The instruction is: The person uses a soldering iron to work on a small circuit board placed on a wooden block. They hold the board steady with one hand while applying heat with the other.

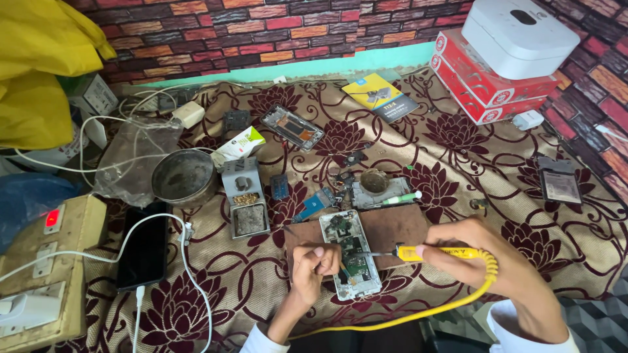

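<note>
Two hands work low on a floral-cloth bench [458, 157], at about 6 o'clock. Opened phone [351, 253] lies on a brown mat [392, 225] between them, circuit board exposed. Right hand [484, 252] is closed around a yellow soldering iron [439, 253], tip over the board. Left hand [313, 261] pinches something thin at the phone's left edge; cannot tell what. Step looks like soldering on the board; next move calls for a steady tip. Metal bowl [184, 176] at 10 o'clock, solder stand [245, 196] beside it.
</note>
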